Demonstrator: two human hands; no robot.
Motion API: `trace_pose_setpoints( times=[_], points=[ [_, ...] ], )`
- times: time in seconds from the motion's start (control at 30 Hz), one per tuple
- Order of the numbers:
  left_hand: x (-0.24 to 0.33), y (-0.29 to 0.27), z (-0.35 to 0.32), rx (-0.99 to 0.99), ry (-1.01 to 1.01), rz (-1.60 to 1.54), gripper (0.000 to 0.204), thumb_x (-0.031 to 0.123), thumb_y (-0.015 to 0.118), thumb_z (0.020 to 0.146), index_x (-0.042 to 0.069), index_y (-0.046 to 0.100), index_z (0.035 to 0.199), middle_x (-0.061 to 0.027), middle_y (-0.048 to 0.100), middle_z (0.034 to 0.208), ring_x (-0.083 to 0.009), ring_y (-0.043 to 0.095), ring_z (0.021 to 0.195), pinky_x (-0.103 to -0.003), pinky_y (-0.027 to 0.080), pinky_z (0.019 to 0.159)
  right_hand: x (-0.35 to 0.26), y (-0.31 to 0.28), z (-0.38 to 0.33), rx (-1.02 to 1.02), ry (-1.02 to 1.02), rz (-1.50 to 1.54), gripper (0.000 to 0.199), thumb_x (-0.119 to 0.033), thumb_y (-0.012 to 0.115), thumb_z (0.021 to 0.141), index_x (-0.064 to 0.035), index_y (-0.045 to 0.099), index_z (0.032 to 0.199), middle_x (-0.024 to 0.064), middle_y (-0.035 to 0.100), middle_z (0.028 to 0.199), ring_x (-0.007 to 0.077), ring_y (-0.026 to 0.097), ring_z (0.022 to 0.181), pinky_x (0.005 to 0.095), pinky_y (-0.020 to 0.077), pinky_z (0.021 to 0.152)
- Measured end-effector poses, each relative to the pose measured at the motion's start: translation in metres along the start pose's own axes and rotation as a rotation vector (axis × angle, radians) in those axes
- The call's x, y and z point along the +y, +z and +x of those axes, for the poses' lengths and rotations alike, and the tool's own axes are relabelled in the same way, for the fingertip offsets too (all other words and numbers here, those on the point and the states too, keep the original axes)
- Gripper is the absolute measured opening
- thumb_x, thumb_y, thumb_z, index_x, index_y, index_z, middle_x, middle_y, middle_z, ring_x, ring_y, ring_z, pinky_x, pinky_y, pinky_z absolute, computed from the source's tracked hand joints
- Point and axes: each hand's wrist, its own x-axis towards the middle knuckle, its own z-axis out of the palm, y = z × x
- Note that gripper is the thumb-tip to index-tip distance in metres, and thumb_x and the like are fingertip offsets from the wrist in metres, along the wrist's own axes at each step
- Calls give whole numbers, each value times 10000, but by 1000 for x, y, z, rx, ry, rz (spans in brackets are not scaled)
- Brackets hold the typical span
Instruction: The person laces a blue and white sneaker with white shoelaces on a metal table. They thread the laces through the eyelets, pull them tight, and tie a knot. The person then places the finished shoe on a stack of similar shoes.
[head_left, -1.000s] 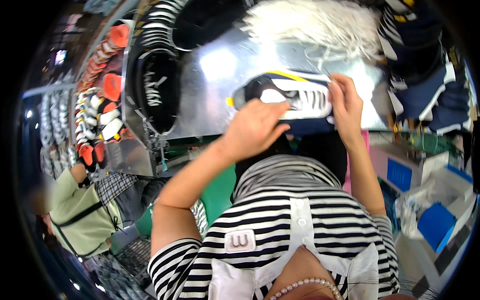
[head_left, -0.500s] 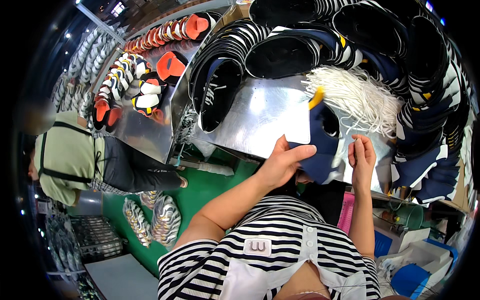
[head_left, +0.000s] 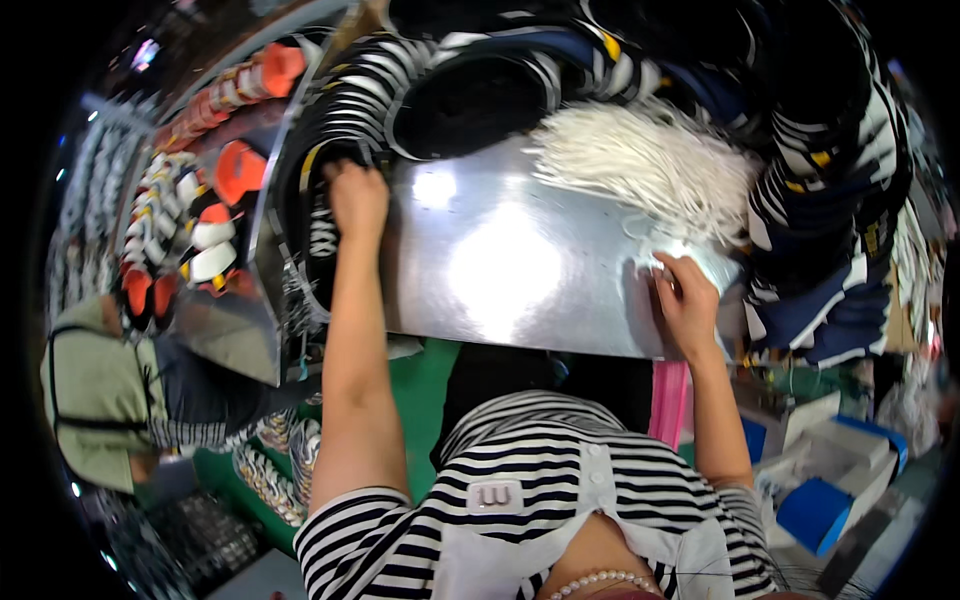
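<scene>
Reaching out with both hands across a shiny metal tabletop (head_left: 500, 260). Left hand (head_left: 357, 200) stretched to the far left corner, fingers curled over and into a stack of black-and-white striped shoe pieces (head_left: 330, 215) heaped along the left edge; appears closed on one piece, though the grip itself is hidden behind the knuckles. Right hand (head_left: 686, 300) resting near the right edge, close to the near side, fingers bent and pressed on the metal, touching loose strands at the fringe of a bundle of white laces (head_left: 645, 165); whether a strand is pinched, cannot tell.

Stack lying straight ahead of the left hand, well apart from the right. Long axis of the stacked pieces running roughly from the near edge toward the far edge, curving with the heap; open sides facing the middle of the tabletop. Left hand clearly the nearer one.

Laces spread with strands fanning from the far right corner toward the middle, ends pointing at the right hand. More dark navy shoe pieces (head_left: 810, 310) piled beyond the right edge.
</scene>
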Motion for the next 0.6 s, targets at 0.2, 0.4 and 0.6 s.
trace_pose_setpoints(
  times=[0.2,0.4,0.6],
  points=[
    [74,-34,-67,84,382,-349,621,175,696,858,-41,432,1377,-265,486,1296,-422,495,1176,-452,427,997,27,-8,35,13,25,-112,278,-23,657,805,-100,674,1072,61,637,945,274,641,721,360,501,633],
    [86,-8,44,182,273,262,399,175,746,767,12,614,1107,-177,590,1127,-357,549,1059,-440,456,879,23,-18,76,-37,-68,-277,276,-6,644,796,-133,686,1037,42,617,980,269,647,731,375,510,630],
    [78,-24,46,287,371,307,152,206,688,773,102,681,885,-81,657,891,-280,635,872,-434,494,701,41,2,64,-125,-222,-214,331,26,682,723,-69,655,1039,121,605,978,336,635,848,394,502,706]
  ],
)
